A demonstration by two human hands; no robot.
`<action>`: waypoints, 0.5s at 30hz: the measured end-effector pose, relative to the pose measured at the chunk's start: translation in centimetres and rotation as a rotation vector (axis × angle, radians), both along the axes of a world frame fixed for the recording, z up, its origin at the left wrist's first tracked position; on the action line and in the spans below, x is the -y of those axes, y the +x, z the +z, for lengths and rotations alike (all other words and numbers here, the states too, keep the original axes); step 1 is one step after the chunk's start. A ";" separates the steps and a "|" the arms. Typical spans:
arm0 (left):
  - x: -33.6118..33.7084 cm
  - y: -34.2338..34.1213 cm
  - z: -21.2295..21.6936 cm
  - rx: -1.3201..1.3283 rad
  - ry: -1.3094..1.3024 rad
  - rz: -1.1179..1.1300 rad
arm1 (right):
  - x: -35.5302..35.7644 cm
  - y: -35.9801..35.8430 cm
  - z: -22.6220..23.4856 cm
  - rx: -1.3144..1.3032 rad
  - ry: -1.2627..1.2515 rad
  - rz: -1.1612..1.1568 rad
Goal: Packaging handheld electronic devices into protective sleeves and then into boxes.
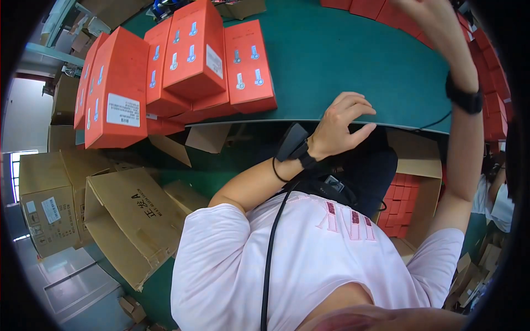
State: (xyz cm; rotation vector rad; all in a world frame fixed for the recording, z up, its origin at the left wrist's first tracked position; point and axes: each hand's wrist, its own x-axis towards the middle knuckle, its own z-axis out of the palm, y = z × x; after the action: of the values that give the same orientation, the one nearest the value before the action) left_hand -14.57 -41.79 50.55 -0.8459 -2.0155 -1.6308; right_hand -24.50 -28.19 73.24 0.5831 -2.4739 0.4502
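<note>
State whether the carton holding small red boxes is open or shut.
Open: the carton has its top uncovered, showing red boxes inside.

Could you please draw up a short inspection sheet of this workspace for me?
Surface: green tabletop with a pale near edge.
Job's things: large red boxes stacked at the tabletop's left; small red boxes inside an open carton below the near edge, right.
Clutter: open brown carton at lower left.
Hands: left hand at the near edge, empty, thumb and fingers apart; right hand blurred and cut off by the picture's top, grip unclear.
Cables: black cable down the shirt.
Surroundings: another person partly visible at far right.
</note>
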 end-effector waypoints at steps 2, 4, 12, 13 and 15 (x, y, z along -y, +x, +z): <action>2.4 2.4 0.4 -0.026 0.011 -0.002 | 5.2 3.7 -0.3 0.103 0.075 0.222; 5.0 4.6 1.0 -0.069 -0.006 -0.031 | 8.6 5.8 -1.9 0.113 0.174 0.398; 13.9 9.4 0.7 0.052 0.023 0.268 | 20.7 6.2 -6.1 -0.981 -0.003 0.503; 14.9 10.1 -0.2 0.087 0.024 0.341 | 22.3 10.3 -5.8 -0.501 -0.298 0.649; 15.7 11.7 -1.4 0.245 0.152 0.400 | 26.1 13.1 -6.5 -0.644 -0.233 0.639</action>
State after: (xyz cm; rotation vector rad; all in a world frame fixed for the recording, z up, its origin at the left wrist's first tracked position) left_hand -2.87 -57.49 49.16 -0.1759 -2.0204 -1.6820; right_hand -11.45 -54.31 66.79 1.2020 -1.5690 0.6534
